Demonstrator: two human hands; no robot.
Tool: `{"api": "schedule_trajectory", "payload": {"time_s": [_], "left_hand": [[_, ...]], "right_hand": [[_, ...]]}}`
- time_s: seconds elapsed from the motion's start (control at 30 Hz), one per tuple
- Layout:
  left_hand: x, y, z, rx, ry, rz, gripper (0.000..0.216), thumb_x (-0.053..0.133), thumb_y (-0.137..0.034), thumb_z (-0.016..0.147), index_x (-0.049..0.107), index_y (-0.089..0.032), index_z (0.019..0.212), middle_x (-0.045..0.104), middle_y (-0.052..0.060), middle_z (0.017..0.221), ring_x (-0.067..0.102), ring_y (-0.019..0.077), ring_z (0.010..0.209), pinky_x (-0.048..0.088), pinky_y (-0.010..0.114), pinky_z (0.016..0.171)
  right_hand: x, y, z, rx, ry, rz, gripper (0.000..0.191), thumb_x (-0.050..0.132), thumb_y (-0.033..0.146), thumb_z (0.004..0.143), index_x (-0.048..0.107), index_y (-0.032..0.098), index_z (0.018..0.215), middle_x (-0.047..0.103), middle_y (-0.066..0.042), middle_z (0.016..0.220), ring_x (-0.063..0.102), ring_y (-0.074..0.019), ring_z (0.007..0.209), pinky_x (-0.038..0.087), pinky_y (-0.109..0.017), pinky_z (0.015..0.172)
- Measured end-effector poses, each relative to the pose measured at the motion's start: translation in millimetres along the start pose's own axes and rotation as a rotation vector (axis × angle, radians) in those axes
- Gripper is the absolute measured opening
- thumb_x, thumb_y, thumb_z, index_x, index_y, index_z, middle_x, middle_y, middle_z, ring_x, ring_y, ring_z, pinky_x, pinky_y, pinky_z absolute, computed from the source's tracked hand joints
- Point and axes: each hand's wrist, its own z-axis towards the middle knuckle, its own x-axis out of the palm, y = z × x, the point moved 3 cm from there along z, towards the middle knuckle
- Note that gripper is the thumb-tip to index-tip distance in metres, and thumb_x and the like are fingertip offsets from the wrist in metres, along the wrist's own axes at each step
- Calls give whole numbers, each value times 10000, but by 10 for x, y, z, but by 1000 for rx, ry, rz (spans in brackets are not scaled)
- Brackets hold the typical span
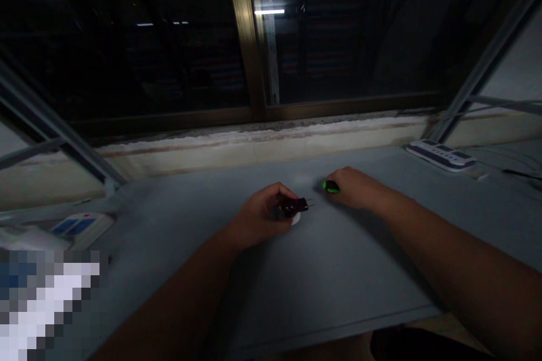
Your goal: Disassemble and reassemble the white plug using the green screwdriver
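Note:
Near the middle of the table [271, 304], my left hand [260, 217] is closed around a dark red-brown object [292, 206]. Two thin metal-looking prongs stick out of its right end, and a white rounded part [295, 218] shows beneath it. My fingers cover the rest, and the dim light hides its exact kind. To the right, my right hand [349, 187] grips a black-and-green handle [331, 186] low over the table top. Its green end points left, towards the prongs, with a gap between the two things. Whatever else belongs to the handle is hidden in my fist.
A white power strip [440, 155] lies at the back right with cables [523, 174] beside it. Another white socket block with blue panels [78, 228] is at the left. Metal posts [478, 67] rise at both sides before a dark window [169, 56].

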Motion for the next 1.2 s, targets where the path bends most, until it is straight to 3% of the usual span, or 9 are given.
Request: {"api": "schedule_trajectory", "payload": {"time_s": [0.13,0.3,0.47,0.6,0.8,1.2], "left_hand": [[-19,11,-4,35,-18,216,298,766,-189,761,647,-180,1034,697,64,1028,645,196,953,496,347,838],[-28,28,1,51,6,314,295,762,-201,763,662,-176,1040,711,57,992,655,192,907,507,325,783],[-2,69,8,17,65,277,340,786,-233,755,671,-174,1070,736,64,998,691,203,914,531,329,792],[21,82,7,-2,78,227,368,801,-229,734,672,-169,1073,752,67,1009,708,208,936,544,346,843],[34,92,5,-5,60,218,375,805,-250,731,675,-181,1076,756,55,993,712,201,918,556,340,820],[39,58,18,-16,79,195,377,805,-233,715,682,-172,1066,749,53,978,717,195,874,553,321,771]], "right_hand": [[-23,36,-21,-59,-21,2,75,687,216,823,730,176,775,761,-154,817,705,-275,747,454,-352,684],[-266,242,-154,-241,-77,123,51,663,186,829,712,183,840,731,-63,771,660,-203,713,431,-299,677],[-392,542,-272,-433,-114,286,98,663,165,854,711,191,935,733,-28,902,667,-156,840,466,-243,776],[-352,646,-295,-545,-113,424,76,659,129,849,700,177,891,719,-34,863,658,-148,783,461,-245,739],[-308,650,-292,-526,-89,403,31,669,152,860,677,181,852,681,-17,794,616,-147,725,417,-255,688],[-276,625,-289,-517,-31,440,79,687,156,850,722,180,917,695,-48,918,650,-174,846,473,-270,781]]}}
